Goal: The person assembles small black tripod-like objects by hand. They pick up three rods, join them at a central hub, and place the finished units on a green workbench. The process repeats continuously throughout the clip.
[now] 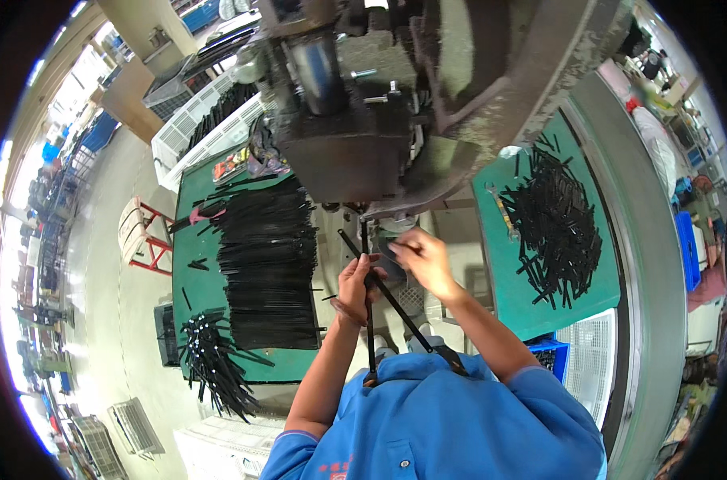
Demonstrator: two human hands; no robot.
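My left hand (357, 280) is closed around two long black strips, which cross in its grip. One strip (399, 308) slants down to the right toward my blue shirt; the other strip (370, 336) runs nearly straight down. Their upper ends sit just below the dark metal press (343, 152). Beside them on the right, my right hand (423, 260) is raised with thumb and fingers pinched together. Something small and dark shows at its fingertips, too small to name.
On the left green table lies a broad stack of black strips (267, 264), with a bundle (211, 360) overhanging its near edge. The right green table bears a heap of short black pieces (555, 224) and a wrench (503, 212). A red-framed stool (147, 236) stands farther left.
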